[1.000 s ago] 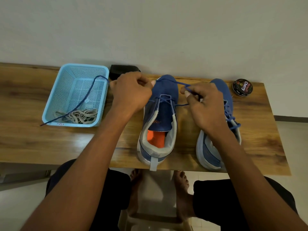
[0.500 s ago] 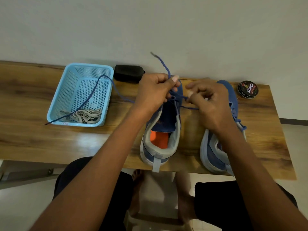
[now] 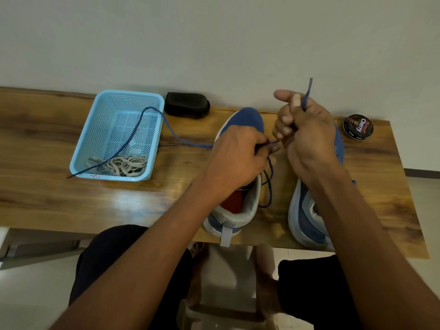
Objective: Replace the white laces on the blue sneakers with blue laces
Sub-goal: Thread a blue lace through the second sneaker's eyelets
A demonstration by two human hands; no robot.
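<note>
White laces (image 3: pixel 126 165) lie in the basket (image 3: pixel 100 129). Right of it, both hands (image 3: pixel 235 160) (image 3: pixel 307 136) grip the blue lace (image 3: pixel 306 96), threading the left sneaker (image 3: pixel 242 120); upper eyelets apparently remain.

Table (image 3: pixel 71 198) glossy varnished wood, grain showing, light glare near left; basket (image 3: pixel 95 129) pale blue perforated plastic, smooth; white laces (image 3: pixel 126 164) in it flat woven cloth, matt; blue lace (image 3: pixel 133 136) thin cord; sneakers (image 3: pixel 245 120) matt knit cloth, grey padded collar; far right tin (image 3: pixel 357 127) glossy black; far block (image 3: pixel 187 105) matt black
</note>
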